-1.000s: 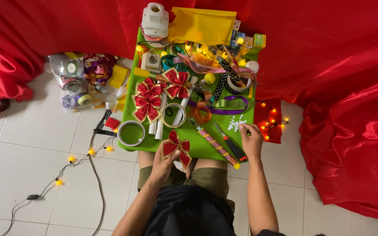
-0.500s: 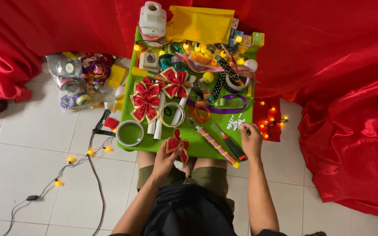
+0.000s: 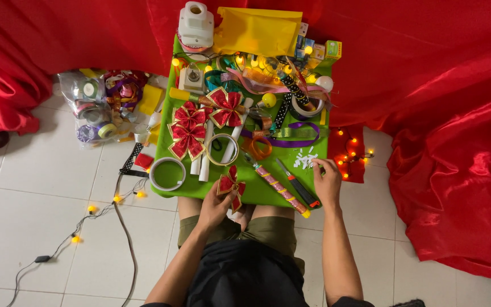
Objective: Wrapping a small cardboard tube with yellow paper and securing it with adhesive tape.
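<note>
- The left hand point(image 3: 214, 206) has its grip clamped on a red bow point(image 3: 230, 186) with gold edging, held just over the near edge of the green table point(image 3: 257, 190).
- The bow's long axis runs roughly up and away from that grip, loops above the fingers, tails dropping toward the lap.
- The right hand point(image 3: 328, 183) rests at the table's near right corner, fingers curled loosely together on nothing I can make out — its fingertips touch or nearly touch white paper bits point(image 3: 304, 160) just ahead of it.
- A craft knife point(image 3: 298, 183) lies just left of the right grip, slanting away from it; the right hand is far nearer it than the left.
- Beyond the left grip: a tape ring point(image 3: 167, 174) and three finished bows point(image 3: 188, 132).
- A clear bag point(image 3: 95, 108) on the floor, well left of the left grip, holds ribbon spools.
</note>
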